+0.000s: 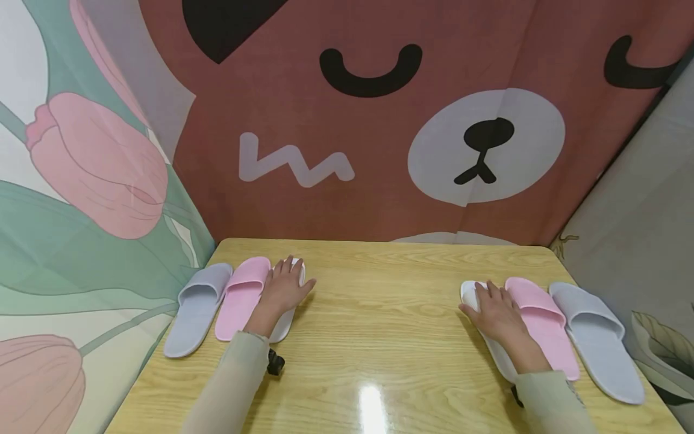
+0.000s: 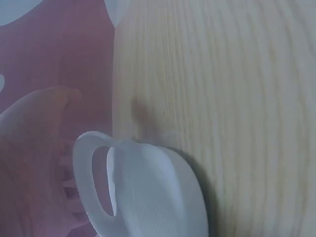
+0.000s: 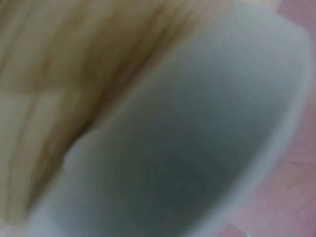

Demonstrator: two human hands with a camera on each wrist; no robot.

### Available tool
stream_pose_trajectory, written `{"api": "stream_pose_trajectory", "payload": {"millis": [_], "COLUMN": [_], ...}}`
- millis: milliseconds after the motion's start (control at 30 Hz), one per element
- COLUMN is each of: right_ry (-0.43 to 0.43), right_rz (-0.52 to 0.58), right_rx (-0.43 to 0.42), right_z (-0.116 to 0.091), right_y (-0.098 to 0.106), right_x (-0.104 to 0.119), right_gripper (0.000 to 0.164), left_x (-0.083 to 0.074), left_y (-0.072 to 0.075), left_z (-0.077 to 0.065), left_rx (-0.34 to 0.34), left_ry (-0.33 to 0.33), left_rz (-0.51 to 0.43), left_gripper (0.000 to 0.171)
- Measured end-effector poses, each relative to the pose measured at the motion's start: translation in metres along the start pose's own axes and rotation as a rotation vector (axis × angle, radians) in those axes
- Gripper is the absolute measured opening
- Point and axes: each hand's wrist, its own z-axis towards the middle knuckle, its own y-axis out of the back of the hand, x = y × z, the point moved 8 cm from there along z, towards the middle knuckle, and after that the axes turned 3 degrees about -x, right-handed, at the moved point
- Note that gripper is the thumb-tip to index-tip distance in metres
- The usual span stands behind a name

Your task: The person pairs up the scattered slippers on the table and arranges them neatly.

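With fingers spread and straight, my left hand (image 1: 282,292) lies over the white slipper (image 1: 284,327) on the left side of the table, covering much of its upper. The left wrist view shows that slipper's open band (image 2: 153,190) on the wood, the hand beside and above it. On the right, my right hand (image 1: 496,316) rests over another white slipper (image 1: 469,294), fingers extended toward its toe. Its pale surface (image 3: 192,123) fills the blurred right wrist view, with the palm along one edge. Pink slippers (image 1: 238,308) (image 1: 549,340) lie just outside each hand.
Beyond the pink pair, a light grey slipper (image 1: 192,322) lies at the left edge and a matching grey slipper (image 1: 609,364) at the right. Bare wood tabletop (image 1: 374,319) separates the two groups. A brown bear-print cloth (image 1: 379,205) hangs behind the table, with printed cloths at both sides.
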Motion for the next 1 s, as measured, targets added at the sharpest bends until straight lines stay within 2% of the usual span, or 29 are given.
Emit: {"api": "stream_pose_trajectory", "payload": {"millis": [200,400,1000], "right_ry": [-0.004,-0.004,-0.064], "right_rz": [0.000,-0.020,-0.024], "right_rx": [0.011,0.005,0.087], "right_z": [-0.0002,-0.0004,0.0010], "right_y": [0.0002,0.0006,-0.0021], "right_x": [0.0012,0.0010,-0.0032], "right_gripper": [0.077,0.077,0.082], "left_x": [0.0025,0.0040,0.0072], "left_y": [-0.0017,-0.0052,-0.0065], "left_z": [0.0019,0.0032,0.0045], "left_rx": [-0.007,0.020,0.038], "left_ry": [0.009,0.015,0.056], "left_rz": [-0.005,0.003,0.024], "left_gripper": [0.078,0.080,0.080]}}
